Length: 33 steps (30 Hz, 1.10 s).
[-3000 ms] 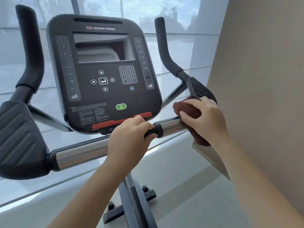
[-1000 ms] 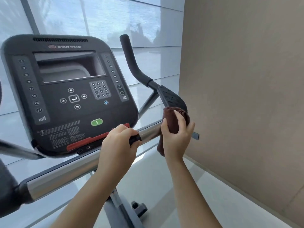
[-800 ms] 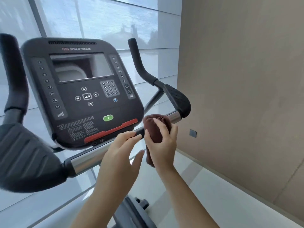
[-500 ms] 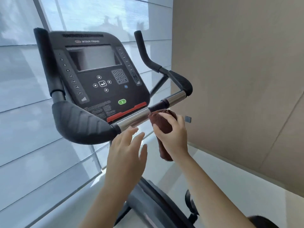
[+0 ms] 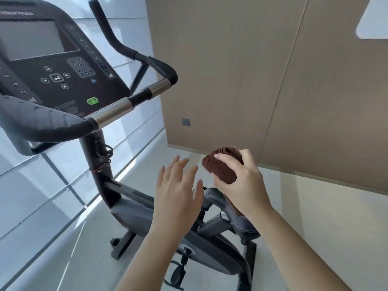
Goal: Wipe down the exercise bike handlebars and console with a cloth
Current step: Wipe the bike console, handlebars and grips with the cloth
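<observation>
The exercise bike's black console (image 5: 52, 66) fills the upper left, with a dark screen and a green button. Its handlebars (image 5: 117, 110) run across below it: chrome tube, black grips, a padded left rest and an upright right horn. My right hand (image 5: 241, 183) grips a bunched dark brown cloth (image 5: 222, 164) in the air, well below and right of the handlebars. My left hand (image 5: 178, 185) hovers beside it with straight spread fingers, touching nothing.
The bike's post (image 5: 98, 164), frame and grey saddle (image 5: 226, 208) lie below my hands. A beige wall (image 5: 273, 80) with a small dark socket (image 5: 185, 122) stands close on the right. A glass window wall (image 5: 52, 196) is on the left, pale floor underneath.
My left hand let go of the handlebar and opened. My right hand drew the cloth off the bar, down and to the right. My view swung down and right, showing the bike's frame and saddle.
</observation>
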Available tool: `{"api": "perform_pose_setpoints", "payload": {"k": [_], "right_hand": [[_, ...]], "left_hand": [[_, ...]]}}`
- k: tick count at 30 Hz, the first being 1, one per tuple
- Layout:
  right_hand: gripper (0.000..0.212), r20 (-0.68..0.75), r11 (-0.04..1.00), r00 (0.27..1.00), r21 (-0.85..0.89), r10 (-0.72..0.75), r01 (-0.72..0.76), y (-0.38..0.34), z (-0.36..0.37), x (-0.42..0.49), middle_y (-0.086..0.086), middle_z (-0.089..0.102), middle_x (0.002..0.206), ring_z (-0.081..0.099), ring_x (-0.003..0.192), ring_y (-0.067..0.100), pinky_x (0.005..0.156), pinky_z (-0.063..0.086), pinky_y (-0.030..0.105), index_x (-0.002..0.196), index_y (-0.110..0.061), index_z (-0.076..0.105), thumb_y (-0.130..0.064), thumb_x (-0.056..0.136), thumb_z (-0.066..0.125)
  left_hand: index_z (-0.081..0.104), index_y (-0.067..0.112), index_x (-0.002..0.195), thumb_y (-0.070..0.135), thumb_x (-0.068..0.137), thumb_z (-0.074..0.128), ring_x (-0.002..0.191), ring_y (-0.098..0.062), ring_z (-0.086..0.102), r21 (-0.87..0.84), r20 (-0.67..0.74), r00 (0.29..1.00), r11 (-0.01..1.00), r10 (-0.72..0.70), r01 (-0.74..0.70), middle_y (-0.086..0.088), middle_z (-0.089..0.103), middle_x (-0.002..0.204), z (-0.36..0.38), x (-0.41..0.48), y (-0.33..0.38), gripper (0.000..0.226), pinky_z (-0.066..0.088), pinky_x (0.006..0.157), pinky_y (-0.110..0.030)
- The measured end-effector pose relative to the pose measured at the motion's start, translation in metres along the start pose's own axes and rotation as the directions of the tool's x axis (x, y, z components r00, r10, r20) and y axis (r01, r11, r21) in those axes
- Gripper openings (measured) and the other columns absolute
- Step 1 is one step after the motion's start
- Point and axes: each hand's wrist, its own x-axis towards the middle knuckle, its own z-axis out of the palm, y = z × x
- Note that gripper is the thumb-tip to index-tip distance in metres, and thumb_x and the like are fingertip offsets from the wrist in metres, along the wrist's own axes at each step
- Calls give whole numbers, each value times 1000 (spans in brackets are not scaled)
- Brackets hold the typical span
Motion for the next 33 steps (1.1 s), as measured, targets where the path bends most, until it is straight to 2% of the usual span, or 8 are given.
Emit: {"api": "perform_pose_setpoints", "payload": {"k": [4,10,14,18,20,25,33], "right_hand": [[39,-45,995,996,-62,72,-75,38,-57,-20,7,52,101,57,92,27,79,48,29,110,-22,65,-20,72,74],[38,-142,985,983,-114,116,-132,126,-160,-29,1,48,98,56,87,18,75,42,20,109,-25,65,-22,71,74],[37,-171,986,980,-111,105,-126,199,-230,-28,-4,43,97,50,86,9,73,36,10,108,-24,64,-22,72,73],[37,-199,985,974,-109,113,-136,265,-274,-18,-1,46,97,53,86,14,74,34,10,107,-22,66,-18,71,74],[37,-198,984,972,-99,125,-147,291,-288,-10,4,50,97,55,85,17,74,34,11,106,-21,66,-17,71,74],[37,-165,994,982,-44,88,-96,341,-292,25,3,49,98,47,84,6,75,33,9,107,-22,66,-17,71,74],[37,-99,999,995,44,20,-15,410,-236,127,5,52,100,51,84,9,76,35,10,107,-22,66,-17,71,75]], "left_hand": [[66,2,102,8,75,71,115,-38,53,-85,12,999,995,44,-43,-20,63,112,26,-3,59,28,36,97,-55],[63,5,108,9,81,65,123,-36,46,-233,-1,991,964,131,-127,-18,61,117,85,17,187,27,35,101,-56],[64,4,106,8,79,67,121,-36,48,-240,-34,992,963,118,-122,-17,62,116,134,30,276,27,32,100,-56],[66,1,101,6,76,70,117,-38,52,-195,-11,996,976,92,-93,-19,64,111,180,39,339,25,36,97,-56],[66,2,99,5,74,72,114,-39,54,-153,12,995,983,101,-98,-19,65,108,198,45,356,25,37,94,-57],[66,1,98,4,72,73,112,-40,55,-74,-12,999,996,44,-44,-21,65,107,236,82,366,26,38,93,-58],[65,1,99,1,73,71,114,-38,54,-19,-78,995,997,-70,68,-19,65,108,307,174,336,26,36,95,-58]]}}
